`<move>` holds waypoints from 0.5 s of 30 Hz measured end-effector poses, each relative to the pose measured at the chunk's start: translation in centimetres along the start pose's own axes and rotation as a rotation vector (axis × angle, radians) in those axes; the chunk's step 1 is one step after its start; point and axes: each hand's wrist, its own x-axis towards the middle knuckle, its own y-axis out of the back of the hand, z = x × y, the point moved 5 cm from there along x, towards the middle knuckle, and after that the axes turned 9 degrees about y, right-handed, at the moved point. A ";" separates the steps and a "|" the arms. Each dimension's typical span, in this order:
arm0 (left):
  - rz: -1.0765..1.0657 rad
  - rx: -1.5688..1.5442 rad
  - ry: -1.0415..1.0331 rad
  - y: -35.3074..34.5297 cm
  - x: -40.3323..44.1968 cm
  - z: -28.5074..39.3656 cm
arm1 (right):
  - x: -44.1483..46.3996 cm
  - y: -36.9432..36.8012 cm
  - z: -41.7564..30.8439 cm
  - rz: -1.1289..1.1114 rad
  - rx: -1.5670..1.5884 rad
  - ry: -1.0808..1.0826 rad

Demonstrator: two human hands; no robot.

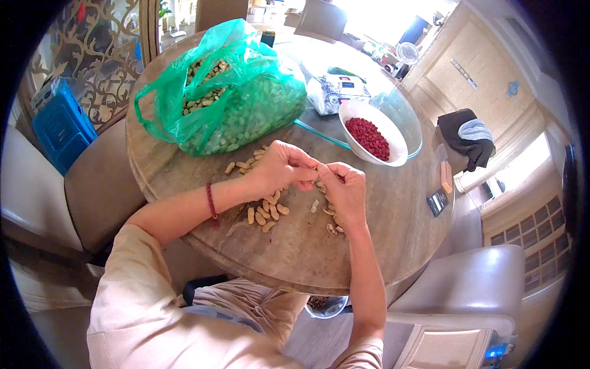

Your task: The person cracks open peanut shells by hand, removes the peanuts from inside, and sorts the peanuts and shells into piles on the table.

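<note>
My left hand [278, 167], with a red cord bracelet on its wrist, and my right hand [345, 189] meet over the round table [307, 258]. Thumbs and fingertips of both are pinched together on a peanut, mostly hidden by the fingers. Unshelled peanuts [265, 215] lie in a loose pile below and behind my left hand. Several shell pieces [332, 229] lie beside my right wrist. Beyond my left hand stands an open green plastic bag [258, 114] full of unshelled peanuts. Past my right hand, a white bowl [396, 141] holds red-skinned peanut kernels [367, 136].
A white patterned packet [338, 92] stands behind the bowl, near a glass lid or dish edge [420, 132]. A phone [437, 202] lies at the table's right edge. Below the front edge is a bin [332, 309] with brown scraps. Chairs [458, 286] flank the table.
</note>
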 end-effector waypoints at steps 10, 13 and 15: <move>0.022 -0.259 0.101 0.1 0.4 -1.8 | -0.3 -0.2 1.5 0.090 -0.094 -0.059; 0.064 -0.286 0.125 0.2 0.6 -2.2 | -0.3 -0.5 2.2 0.131 -0.022 -0.074; 0.058 -0.293 0.136 0.4 0.7 -2.4 | -0.3 -0.6 2.3 0.134 0.044 -0.091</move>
